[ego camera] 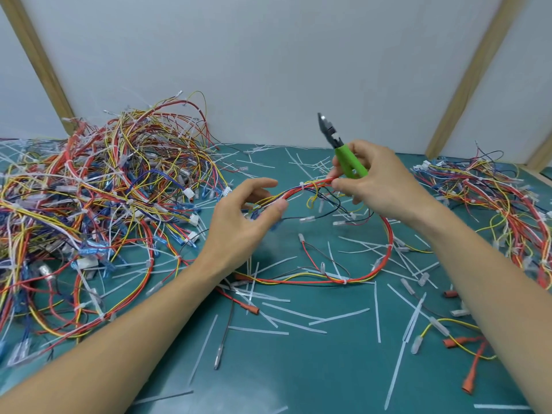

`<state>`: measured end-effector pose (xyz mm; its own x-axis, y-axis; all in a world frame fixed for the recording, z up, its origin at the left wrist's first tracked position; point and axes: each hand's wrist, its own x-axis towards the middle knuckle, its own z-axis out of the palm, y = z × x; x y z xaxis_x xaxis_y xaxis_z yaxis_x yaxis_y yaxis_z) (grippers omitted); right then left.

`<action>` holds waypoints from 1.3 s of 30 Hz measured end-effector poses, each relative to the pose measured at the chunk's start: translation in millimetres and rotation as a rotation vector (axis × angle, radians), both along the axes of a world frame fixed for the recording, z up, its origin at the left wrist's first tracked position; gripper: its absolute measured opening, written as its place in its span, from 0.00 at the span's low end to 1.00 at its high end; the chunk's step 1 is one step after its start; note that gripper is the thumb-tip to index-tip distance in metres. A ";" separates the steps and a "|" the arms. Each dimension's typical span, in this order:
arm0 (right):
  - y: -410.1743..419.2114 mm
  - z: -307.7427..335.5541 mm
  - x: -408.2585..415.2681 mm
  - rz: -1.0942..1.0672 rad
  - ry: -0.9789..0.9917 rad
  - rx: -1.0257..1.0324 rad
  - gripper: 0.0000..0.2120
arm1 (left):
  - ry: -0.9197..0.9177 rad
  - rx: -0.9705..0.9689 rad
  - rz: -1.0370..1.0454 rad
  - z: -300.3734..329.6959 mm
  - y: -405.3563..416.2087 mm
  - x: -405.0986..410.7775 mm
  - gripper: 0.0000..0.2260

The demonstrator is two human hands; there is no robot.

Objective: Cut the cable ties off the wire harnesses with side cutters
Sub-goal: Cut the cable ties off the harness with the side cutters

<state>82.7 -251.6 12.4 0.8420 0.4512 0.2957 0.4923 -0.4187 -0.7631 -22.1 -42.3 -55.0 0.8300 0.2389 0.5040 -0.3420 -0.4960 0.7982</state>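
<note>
Table (298,369): runs from the near edge back to the wall (268,55).
Left: a big heap of harnesses (98,204) lies on the table, reaching back to the wall.
Right: a smaller heap (490,198) lies at the table's right edge.
Middle: one harness (385,243) loops on the table between the heaps, its far end lifted between the left hand (248,225) and the right hand (376,180).
Cutters (343,150): in the right hand, above the harness, head towards the wall.
Near side: cut ties (337,316) lie scattered on the table around and before the loop.
</note>
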 end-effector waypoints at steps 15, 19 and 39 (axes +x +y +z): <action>-6.3 -9.9 15.4 -0.225 0.163 0.110 0.10 | 0.202 -0.575 -0.253 1.7 8.0 13.5 0.25; -4.6 -15.9 16.9 -0.285 0.073 -0.009 0.09 | 0.221 -0.706 -0.197 5.0 12.2 13.4 0.18; 37.0 -36.9 -37.4 -0.024 -0.401 -0.158 0.09 | 0.076 -0.224 -0.006 7.3 3.7 6.5 0.12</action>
